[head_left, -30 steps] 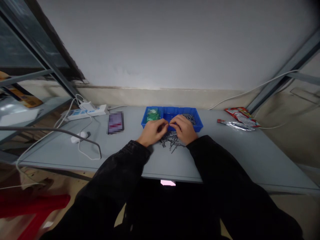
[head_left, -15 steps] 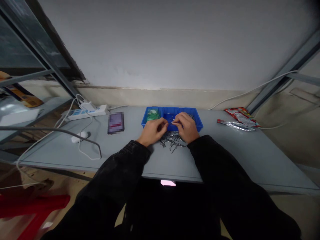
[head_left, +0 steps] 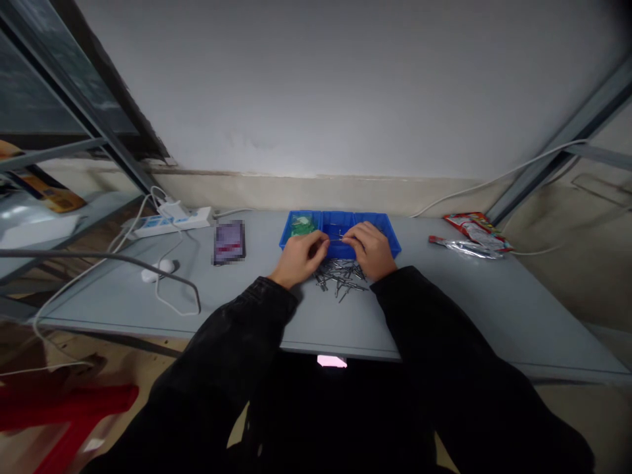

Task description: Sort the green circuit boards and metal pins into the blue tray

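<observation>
Blue plastic tray [head_left: 338,226] on the counter [head_left: 474,316], three compartments. Left one held green-wrapped items [head_left: 302,226]. Right one held dark metal parts [head_left: 378,228], mostly behind the right hand [head_left: 370,250]. Middle contents hard to see under the hands.

Thin metal pin [head_left: 340,236] sat above the middle compartment, between the left hand [head_left: 301,259] and right hand, long axis roughly left-right. Fingers [head_left: 323,245] of both hands curled in, tips close together at the pin; couldn't tell if clamped.

Loose heap of metal pins [head_left: 340,278] lay on the counter just in front of the tray, pointing every which way.

Left of tray: pixelated phone [head_left: 229,241], power strip [head_left: 170,223]. Right: foil packets [head_left: 467,245]. White wall [head_left: 316,85] behind.
</observation>
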The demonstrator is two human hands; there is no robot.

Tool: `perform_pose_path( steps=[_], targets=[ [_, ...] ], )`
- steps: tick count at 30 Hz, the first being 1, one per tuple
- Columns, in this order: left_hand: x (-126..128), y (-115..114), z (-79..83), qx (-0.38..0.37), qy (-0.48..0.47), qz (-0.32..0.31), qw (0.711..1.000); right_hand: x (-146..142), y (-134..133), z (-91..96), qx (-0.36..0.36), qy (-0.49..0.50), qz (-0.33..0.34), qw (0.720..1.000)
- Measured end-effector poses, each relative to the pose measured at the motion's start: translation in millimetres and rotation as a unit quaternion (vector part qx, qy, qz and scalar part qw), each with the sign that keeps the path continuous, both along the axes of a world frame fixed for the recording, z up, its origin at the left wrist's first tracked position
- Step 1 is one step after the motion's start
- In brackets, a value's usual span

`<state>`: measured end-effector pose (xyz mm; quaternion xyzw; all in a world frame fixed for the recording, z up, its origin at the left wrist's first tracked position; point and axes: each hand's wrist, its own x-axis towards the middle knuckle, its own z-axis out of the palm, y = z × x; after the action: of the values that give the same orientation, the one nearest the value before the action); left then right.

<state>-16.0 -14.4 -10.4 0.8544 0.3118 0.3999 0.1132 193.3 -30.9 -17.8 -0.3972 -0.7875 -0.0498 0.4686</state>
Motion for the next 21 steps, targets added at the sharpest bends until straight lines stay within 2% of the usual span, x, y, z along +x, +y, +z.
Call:
perform_pose_path(
  steps=[12, 17, 21],
  targets=[
    [-0.9, 2.6, -0.9, 0.001, -0.008, 0.025, 1.0, 1.7, 1.0, -0.6, 0.008, 0.036, 0.006, 0.999],
    [-3.4, 2.3, -1.1, -0.021, 0.002, 0.007, 1.0, 5.2, 3.4, -2.5, 0.032, 0.075, -0.06, 0.995],
    [-0.8, -2.4, -1.7, -0.046, 0.074, -0.04, 0.995, 7.5, 6.5, -4.3, 0.005, 0.055, -0.113, 0.992]
  ],
)
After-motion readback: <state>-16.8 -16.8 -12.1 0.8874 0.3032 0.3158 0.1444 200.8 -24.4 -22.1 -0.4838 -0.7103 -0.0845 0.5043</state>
